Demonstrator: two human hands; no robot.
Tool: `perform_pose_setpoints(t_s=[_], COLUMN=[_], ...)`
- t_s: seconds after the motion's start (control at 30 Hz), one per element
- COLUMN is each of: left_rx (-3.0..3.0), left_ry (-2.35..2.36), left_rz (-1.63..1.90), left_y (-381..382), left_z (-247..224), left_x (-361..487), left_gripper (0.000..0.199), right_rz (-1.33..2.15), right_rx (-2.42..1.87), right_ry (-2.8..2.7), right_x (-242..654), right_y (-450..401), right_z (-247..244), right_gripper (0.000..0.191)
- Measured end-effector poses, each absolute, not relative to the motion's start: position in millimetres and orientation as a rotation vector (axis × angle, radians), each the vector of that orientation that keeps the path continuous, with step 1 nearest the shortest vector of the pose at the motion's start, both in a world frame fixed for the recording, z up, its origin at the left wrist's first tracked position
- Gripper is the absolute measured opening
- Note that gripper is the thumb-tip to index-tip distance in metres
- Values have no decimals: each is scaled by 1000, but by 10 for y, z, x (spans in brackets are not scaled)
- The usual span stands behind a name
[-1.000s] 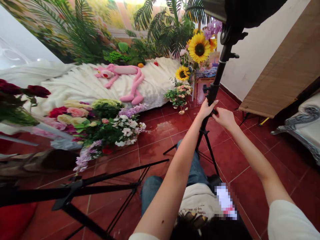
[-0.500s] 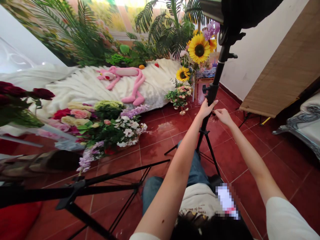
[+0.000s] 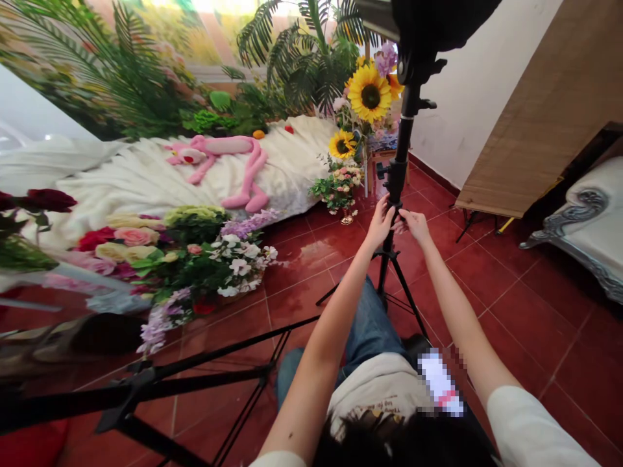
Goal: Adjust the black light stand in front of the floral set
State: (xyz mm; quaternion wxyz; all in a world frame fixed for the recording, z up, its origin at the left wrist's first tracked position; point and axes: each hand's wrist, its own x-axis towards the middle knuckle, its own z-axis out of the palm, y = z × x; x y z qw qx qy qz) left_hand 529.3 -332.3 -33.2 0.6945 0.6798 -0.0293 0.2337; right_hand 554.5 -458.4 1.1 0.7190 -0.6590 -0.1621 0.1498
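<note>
In front of me stands a black light stand [image 3: 402, 146], its pole upright and slightly tilted, with a large black lamp head [image 3: 433, 26] on top. My left hand [image 3: 379, 224] is closed against the pole's left side, below a collar with a clamp knob [image 3: 382, 170]. On the pole's other side, my right hand [image 3: 413, 226] pinches a small dark knob at a lower collar, mostly hidden by the fingers. The stand's spread legs [image 3: 407, 288] rest on the red tiled floor, close to my knees.
A second black stand [image 3: 195, 383] lies across the lower left. Artificial flowers [image 3: 204, 253] and a white-draped platform with a pink plush toy [image 3: 224, 146] are at left. Sunflowers [image 3: 370, 96] stand behind the pole. A brown panel [image 3: 525, 117] and an ornate white seat [image 3: 594, 214] are at right.
My left hand has slid lower on the pole, and its fingers look less wrapped round. My right hand has come closer to the pole. The view has shifted slightly.
</note>
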Motion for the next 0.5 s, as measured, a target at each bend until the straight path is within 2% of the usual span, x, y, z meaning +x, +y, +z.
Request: perform_pose_setpoints(t_s=[0.13, 0.23, 0.37, 0.5], left_rx=[1546, 1621, 1622, 1505], left_ry=[89, 189, 522, 842], left_rz=[174, 129, 238, 470], left_y=[-2938, -2551, -1975, -1395], left_z=[-735, -1038, -1319, -1356], left_x=[4513, 3802, 2875, 2008], left_gripper=[57, 62, 72, 76], right_rz=[295, 248, 163, 118], right_rx=[-1426, -1420, -1449, -1440], right_ry=[-334, -278, -115, -21], right_x=[5508, 5459, 5372, 5216], right_y=[-4560, -4518, -4414, -4204], right_z=[-43, -50, -31, -104], right_gripper=[48, 46, 42, 37])
